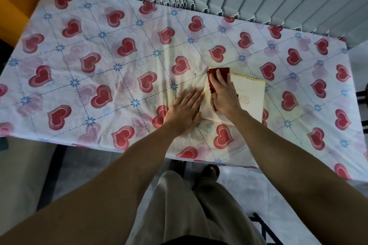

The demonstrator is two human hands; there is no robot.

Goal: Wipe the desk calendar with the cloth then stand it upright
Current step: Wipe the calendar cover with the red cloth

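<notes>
Calendar (250, 97) flat, half hidden under right hand (224, 95), fingers flat atop red cloth (214, 79); left hand (184, 109) splayed beside.

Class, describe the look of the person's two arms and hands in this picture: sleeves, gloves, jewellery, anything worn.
Both forearms are bare, with no sleeve in view. The left hand and the right hand wear no gloves, and no ring, watch or bracelet shows on either wrist or on the fingers that are visible.
</notes>
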